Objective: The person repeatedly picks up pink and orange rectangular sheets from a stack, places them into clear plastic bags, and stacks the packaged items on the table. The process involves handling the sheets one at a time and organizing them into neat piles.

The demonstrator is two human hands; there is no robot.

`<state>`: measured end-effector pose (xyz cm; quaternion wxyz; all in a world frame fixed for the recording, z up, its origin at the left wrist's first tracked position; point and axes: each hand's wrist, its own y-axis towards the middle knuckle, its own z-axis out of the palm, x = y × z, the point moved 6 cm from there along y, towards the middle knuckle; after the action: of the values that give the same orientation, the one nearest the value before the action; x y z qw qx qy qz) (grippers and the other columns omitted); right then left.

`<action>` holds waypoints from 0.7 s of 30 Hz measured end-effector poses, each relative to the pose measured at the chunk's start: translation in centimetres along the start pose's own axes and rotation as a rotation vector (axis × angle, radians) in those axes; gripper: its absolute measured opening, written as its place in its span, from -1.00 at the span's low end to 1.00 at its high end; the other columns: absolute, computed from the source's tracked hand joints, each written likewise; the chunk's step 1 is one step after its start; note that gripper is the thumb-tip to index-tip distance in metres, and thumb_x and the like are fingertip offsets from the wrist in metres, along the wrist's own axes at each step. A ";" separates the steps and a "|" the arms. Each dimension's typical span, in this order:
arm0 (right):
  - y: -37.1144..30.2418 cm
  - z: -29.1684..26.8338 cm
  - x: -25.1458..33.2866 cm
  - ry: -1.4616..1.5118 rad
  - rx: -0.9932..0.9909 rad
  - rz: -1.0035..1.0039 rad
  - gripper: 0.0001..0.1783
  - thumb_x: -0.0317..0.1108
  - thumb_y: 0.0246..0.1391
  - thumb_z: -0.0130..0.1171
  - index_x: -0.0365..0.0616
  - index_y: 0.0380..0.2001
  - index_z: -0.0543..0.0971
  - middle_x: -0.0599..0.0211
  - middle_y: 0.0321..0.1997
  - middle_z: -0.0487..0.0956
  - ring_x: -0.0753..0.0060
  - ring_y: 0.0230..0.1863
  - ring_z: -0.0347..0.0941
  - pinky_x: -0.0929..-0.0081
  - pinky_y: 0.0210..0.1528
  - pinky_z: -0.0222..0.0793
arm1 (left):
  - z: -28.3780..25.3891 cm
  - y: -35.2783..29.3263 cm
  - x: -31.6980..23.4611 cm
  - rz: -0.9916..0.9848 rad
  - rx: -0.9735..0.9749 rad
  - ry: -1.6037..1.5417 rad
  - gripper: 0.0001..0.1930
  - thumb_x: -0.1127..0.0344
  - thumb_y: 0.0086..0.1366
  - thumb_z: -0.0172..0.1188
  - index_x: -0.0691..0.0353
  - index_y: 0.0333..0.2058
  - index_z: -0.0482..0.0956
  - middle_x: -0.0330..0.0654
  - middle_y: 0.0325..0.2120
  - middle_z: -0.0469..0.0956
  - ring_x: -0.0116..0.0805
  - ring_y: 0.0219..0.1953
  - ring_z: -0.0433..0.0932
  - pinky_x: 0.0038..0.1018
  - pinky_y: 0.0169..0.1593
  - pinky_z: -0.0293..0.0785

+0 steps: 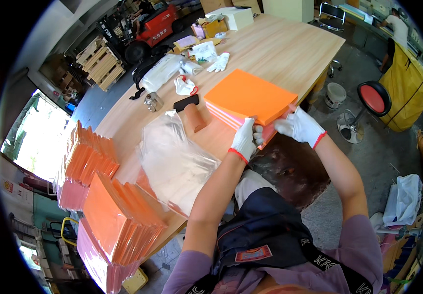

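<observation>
A thick stack of orange sheets (248,93) lies near the table's front edge, with pale and pinkish layers showing along its left side. My left hand (245,139), in a white glove with a red cuff, is closed at the stack's near corner, its fingers curled on an orange edge. My right hand (300,127), gloved alike, pinches at the near right side. Between both hands a pinkish-orange edge (269,133) hangs below the top of the stack; how many sheets it includes is hidden. Left of the stack, clear plastic bags (172,152) lie flat.
Plastic-wrapped orange packs (108,210) pile up at the table's left edge. Near the stack are a brown cylinder (195,117), a black phone-like slab (186,102), a metal canister (153,102) and loose gloves (219,62). A red stool (371,98) and bucket (335,94) stand right.
</observation>
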<state>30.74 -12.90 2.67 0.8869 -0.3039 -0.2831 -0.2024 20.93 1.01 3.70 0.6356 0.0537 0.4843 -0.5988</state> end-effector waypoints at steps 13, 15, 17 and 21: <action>4.9 -0.1 2.9 -0.081 -0.046 -0.270 -0.65 -0.12 0.17 -0.08 -0.10 -0.08 0.36 0.18 -0.16 0.49 0.33 -0.39 0.51 0.64 -0.57 0.49 | -18.4 -16.2 3.2 0.748 -0.706 1.626 -0.45 -0.04 0.16 0.07 0.08 0.08 0.34 0.15 0.00 0.35 0.16 0.04 0.32 -0.08 0.08 0.21; 5.0 0.2 2.3 -0.091 -0.104 -0.353 -0.66 -0.14 0.16 -0.07 -0.09 -0.09 0.37 0.22 -0.15 0.48 0.36 -0.36 0.49 0.63 -0.56 0.46 | -24.0 -16.7 3.6 0.618 -0.885 1.911 -0.43 -0.05 0.12 0.08 0.05 0.08 0.35 0.11 0.07 0.25 0.20 0.10 0.19 0.06 0.12 0.06; 4.3 2.1 1.5 -0.084 -0.081 -0.415 -0.68 -0.19 0.09 -0.01 -0.07 -0.11 0.39 0.31 -0.14 0.48 0.42 -0.32 0.45 0.62 -0.55 0.41 | -26.3 -16.7 3.0 0.649 -0.845 2.039 -0.42 -0.07 0.10 0.06 0.04 0.08 0.36 0.03 0.09 0.19 0.11 0.09 0.12 0.09 0.11 0.02; 0.7 3.0 -0.2 -0.071 0.055 -0.482 -0.59 -0.31 -0.03 0.08 -0.10 -0.05 0.37 0.34 -0.10 0.47 0.42 -0.15 0.43 0.49 -0.26 0.45 | -27.7 -15.4 -0.4 0.737 -0.681 2.022 -0.55 0.03 0.06 0.11 0.07 -0.09 0.44 -0.05 0.05 0.23 -0.01 0.04 0.19 -0.04 0.01 0.12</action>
<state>29.83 -10.38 4.23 0.8103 -0.2104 -0.3837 -0.3897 -6.80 15.03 -2.71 0.0714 0.4774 0.8692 0.1067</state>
